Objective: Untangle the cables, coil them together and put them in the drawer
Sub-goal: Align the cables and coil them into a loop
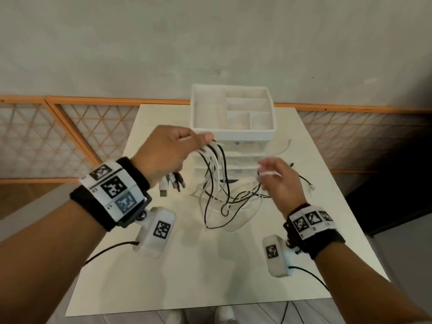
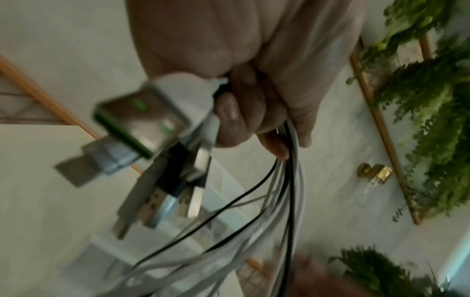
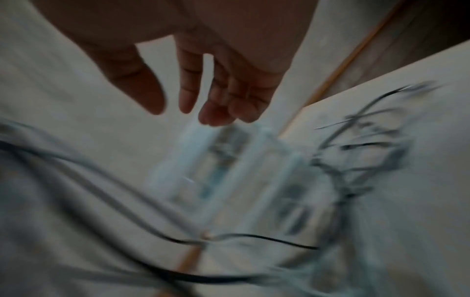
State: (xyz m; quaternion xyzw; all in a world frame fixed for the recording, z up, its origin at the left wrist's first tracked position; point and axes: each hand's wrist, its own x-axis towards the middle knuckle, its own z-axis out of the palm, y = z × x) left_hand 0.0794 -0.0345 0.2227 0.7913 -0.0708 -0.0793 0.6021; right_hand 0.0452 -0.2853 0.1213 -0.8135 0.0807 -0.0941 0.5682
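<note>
My left hand (image 1: 173, 150) is raised over the table and grips a bundle of white and black cables (image 1: 215, 174). Their USB plugs (image 1: 171, 183) hang below the fist, and the loose lengths droop in loops down to the table top. In the left wrist view the curled fingers (image 2: 244, 112) clamp the cable strands (image 2: 289, 180) while the plugs (image 2: 157, 160) stick out to the left. My right hand (image 1: 275, 181) hovers blurred to the right of the loops, its fingers (image 3: 216, 96) loosely extended and holding nothing. The white drawer unit (image 1: 233, 127) stands behind the cables.
The white table (image 1: 210, 265) is narrow, with its edges close on both sides. An open tray with compartments (image 1: 231, 111) tops the drawer unit. An orange lattice fence (image 1: 58, 127) and a grey wall lie behind. Cable ends (image 1: 306, 181) trail to the right.
</note>
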